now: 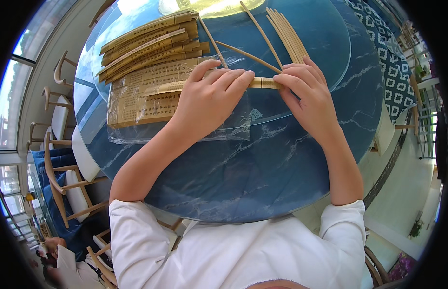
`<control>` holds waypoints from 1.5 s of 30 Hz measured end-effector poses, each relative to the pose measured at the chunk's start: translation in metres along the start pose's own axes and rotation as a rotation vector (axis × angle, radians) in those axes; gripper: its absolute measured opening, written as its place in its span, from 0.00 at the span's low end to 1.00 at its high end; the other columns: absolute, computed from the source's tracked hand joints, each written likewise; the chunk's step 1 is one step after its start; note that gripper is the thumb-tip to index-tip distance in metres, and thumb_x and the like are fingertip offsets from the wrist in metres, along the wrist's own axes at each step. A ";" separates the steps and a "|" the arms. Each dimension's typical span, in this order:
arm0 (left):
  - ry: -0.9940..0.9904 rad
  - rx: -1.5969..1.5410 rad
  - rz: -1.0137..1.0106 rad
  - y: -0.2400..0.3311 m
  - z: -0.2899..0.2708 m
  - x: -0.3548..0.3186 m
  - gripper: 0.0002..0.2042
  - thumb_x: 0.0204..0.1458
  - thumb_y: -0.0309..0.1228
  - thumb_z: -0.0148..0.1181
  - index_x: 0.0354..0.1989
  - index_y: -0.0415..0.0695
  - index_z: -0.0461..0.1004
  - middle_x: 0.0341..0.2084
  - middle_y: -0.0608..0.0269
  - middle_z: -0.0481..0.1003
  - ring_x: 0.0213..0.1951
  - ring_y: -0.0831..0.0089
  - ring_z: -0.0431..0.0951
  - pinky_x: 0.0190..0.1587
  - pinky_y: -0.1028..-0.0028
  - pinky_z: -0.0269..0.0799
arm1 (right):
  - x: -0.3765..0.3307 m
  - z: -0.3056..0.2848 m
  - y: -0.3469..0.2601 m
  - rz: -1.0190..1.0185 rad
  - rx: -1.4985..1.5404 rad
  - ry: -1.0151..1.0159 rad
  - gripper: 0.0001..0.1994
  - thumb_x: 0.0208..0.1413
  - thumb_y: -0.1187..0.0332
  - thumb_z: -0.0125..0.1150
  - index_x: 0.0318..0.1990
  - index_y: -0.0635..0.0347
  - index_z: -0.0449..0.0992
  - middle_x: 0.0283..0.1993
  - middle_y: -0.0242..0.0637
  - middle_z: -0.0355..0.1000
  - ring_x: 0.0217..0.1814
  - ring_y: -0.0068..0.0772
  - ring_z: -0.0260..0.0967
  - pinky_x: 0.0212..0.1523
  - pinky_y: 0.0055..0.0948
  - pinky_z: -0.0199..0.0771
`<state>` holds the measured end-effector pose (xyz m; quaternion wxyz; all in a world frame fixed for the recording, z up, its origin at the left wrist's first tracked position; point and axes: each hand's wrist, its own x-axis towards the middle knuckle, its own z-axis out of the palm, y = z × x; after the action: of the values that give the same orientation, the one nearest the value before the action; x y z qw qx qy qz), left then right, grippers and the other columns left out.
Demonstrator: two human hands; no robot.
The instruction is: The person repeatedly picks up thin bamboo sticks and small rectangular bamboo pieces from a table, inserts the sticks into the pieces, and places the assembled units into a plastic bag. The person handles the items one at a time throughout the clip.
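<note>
A narrow tan printed paper chopstick sleeve (263, 83) stretches between my two hands, above the table. My left hand (209, 96) is closed over its middle, fingers bent across the top; the sleeve's left end sticks out past the palm side. At the right end, my right hand (308, 91) pinches the sleeve between thumb and fingers. Whether chopsticks are inside it is hidden. Just beyond my hands lie loose wooden chopsticks (262, 36), some crossing at angles. A row of chopsticks (287, 38) lies side by side beyond my right hand.
Several stacked paper sleeves (149, 43) fan out at the far left, by a clear plastic bag (137, 103) with more sleeves. The blue marbled table (233, 178) carries a glass turntable (337, 62). Wooden chairs (72, 188) stand left; a person (74, 265) is at lower left.
</note>
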<state>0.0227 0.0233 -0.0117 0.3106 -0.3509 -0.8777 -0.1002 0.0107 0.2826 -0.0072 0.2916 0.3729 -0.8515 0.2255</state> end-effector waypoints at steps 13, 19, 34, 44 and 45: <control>0.051 -0.019 0.035 0.002 0.005 -0.003 0.14 0.60 0.27 0.66 0.54 0.46 0.81 0.52 0.66 0.86 0.54 0.72 0.87 0.65 0.63 0.75 | 0.001 0.013 -0.011 -0.036 -0.044 0.054 0.13 0.55 0.78 0.74 0.46 0.58 0.78 0.44 0.37 0.79 0.54 0.41 0.80 0.72 0.50 0.75; 0.016 0.079 0.026 0.006 -0.003 0.001 0.14 0.60 0.26 0.66 0.54 0.46 0.81 0.52 0.66 0.87 0.54 0.73 0.87 0.66 0.64 0.74 | 0.002 0.017 -0.014 0.001 -0.016 0.086 0.15 0.54 0.82 0.73 0.48 0.61 0.79 0.47 0.40 0.81 0.54 0.44 0.81 0.69 0.49 0.78; 0.085 0.476 -0.090 -0.126 -0.049 -0.004 0.14 0.62 0.27 0.64 0.56 0.48 0.83 0.51 0.63 0.87 0.54 0.69 0.87 0.63 0.66 0.77 | 0.001 0.011 -0.017 0.039 -0.035 0.156 0.19 0.63 0.69 0.71 0.61 0.58 0.80 0.40 0.37 0.81 0.46 0.40 0.81 0.65 0.45 0.79; 0.011 0.472 -0.181 -0.149 -0.014 -0.015 0.17 0.65 0.26 0.58 0.61 0.45 0.81 0.58 0.56 0.84 0.62 0.61 0.83 0.67 0.60 0.76 | -0.002 0.014 -0.010 0.051 -0.040 0.150 0.13 0.64 0.69 0.71 0.55 0.59 0.83 0.44 0.37 0.83 0.52 0.40 0.82 0.69 0.45 0.76; 0.004 0.460 -0.186 -0.149 -0.014 -0.015 0.17 0.66 0.25 0.58 0.62 0.45 0.81 0.59 0.56 0.83 0.63 0.61 0.82 0.68 0.60 0.75 | -0.004 0.015 -0.009 0.052 -0.032 0.143 0.13 0.64 0.70 0.71 0.54 0.59 0.83 0.44 0.37 0.83 0.52 0.40 0.82 0.70 0.46 0.75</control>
<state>-0.0632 -0.0992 -0.0035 0.3738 -0.1883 -0.9052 0.0734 0.0147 0.2697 -0.0189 0.3517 0.3289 -0.8414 0.2455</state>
